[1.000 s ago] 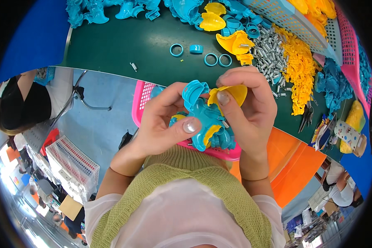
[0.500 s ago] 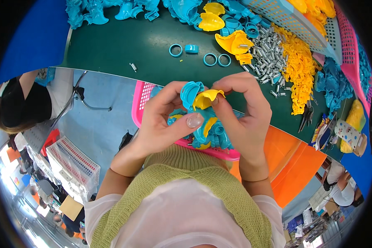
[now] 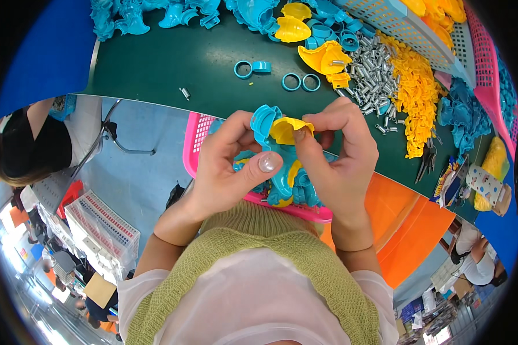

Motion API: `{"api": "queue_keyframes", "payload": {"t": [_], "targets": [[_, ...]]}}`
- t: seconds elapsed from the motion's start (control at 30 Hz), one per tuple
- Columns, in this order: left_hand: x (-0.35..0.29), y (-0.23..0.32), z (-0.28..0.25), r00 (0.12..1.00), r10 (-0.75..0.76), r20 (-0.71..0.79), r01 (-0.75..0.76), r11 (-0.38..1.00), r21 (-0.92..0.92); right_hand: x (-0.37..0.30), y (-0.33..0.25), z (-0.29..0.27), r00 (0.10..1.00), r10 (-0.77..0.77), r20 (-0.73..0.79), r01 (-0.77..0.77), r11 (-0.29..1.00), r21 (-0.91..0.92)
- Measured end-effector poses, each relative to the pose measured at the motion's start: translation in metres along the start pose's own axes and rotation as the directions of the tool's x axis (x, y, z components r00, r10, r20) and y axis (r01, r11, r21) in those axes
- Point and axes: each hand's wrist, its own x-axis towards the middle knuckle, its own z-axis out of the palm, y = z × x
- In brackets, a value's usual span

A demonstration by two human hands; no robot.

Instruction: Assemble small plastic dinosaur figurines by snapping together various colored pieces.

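My left hand (image 3: 233, 161) is closed around a glossy blue plastic part (image 3: 265, 122), its ringed end turned up. Between the thumb and fingers of my right hand (image 3: 339, 152) is a curved yellow plastic shell (image 3: 289, 131). The shell's left edge lies against the blue part, though I cannot tell whether they are joined. Both hands are raised over a pink basket (image 3: 191, 150) at my lap, which holds several blue and yellow pieces (image 3: 293, 187). My fingers hide much of the blue part.
On the green table (image 3: 155, 63) lie blue rings (image 3: 291, 82), a heap of metal springs (image 3: 374, 72), small yellow parts (image 3: 417, 98) and blue shells (image 3: 253, 14). Pliers (image 3: 426, 161) rest near the right edge. A grey crate (image 3: 408, 34) stands at the back right.
The yellow shell has been turned in my right hand and now shows more of its hollow side. The blue part has tilted slightly, its ringed end a little higher.
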Motion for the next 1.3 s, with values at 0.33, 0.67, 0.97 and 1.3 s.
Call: {"api": "queue_keyframes", "payload": {"t": [0.33,0.67,0.97,1.3], "targets": [[-0.0004,-0.0031,0.0015,0.998,0.043,-0.039,-0.045,0.998,-0.036,0.0009,-0.0005,0.0057,0.967,-0.234,-0.105,0.205,0.951,-0.231],[0.0008,-0.0032,0.0006,0.999,0.031,-0.025,-0.031,0.999,-0.011,0.0021,-0.0016,0.0032,0.964,-0.256,-0.073,0.224,0.928,-0.298],[0.0013,-0.0040,-0.0006,1.000,0.001,-0.008,-0.001,0.999,0.049,0.0054,-0.0021,-0.0007,0.957,-0.285,-0.054,0.251,0.906,-0.341],[-0.0002,-0.0002,-0.0015,0.998,-0.053,-0.025,0.055,0.996,0.069,0.0087,-0.0014,0.0021,0.944,-0.330,-0.010,0.300,0.869,-0.392]]}}
